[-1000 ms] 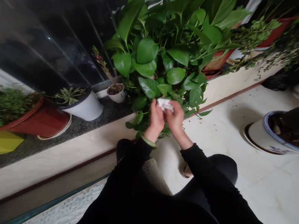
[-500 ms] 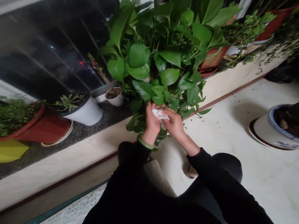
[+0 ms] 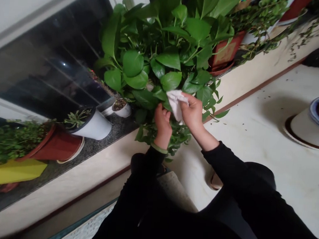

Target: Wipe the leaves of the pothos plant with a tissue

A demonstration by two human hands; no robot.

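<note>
A broad-leaved green potted plant (image 3: 168, 59) spreads over the middle of the ledge, its lower leaves trailing down the front. My right hand (image 3: 192, 114) pinches a crumpled white tissue (image 3: 175, 101) between thumb and fingers, against or just in front of the lower leaves. Left of it, my left hand (image 3: 163, 122), with a pale green bangle (image 3: 158, 148) at the wrist, is among the leaves. Its fingers are curled by a leaf edge; whatever lies in them is hidden. The two hands are apart.
Along the dark stone ledge (image 3: 92, 149) stand a small white pot (image 3: 123, 110), a larger white pot (image 3: 95, 126) and a red-brown pot (image 3: 55, 144). A blue-rimmed white pot (image 3: 309, 127) stands on the pale floor (image 3: 253, 139) at right. A window (image 3: 56, 60) backs the ledge.
My hands have separated. The right hand moved up and right with the tissue, which hangs more spread out. The left hand no longer touches the tissue and is by the leaves. The view has shifted slightly.
</note>
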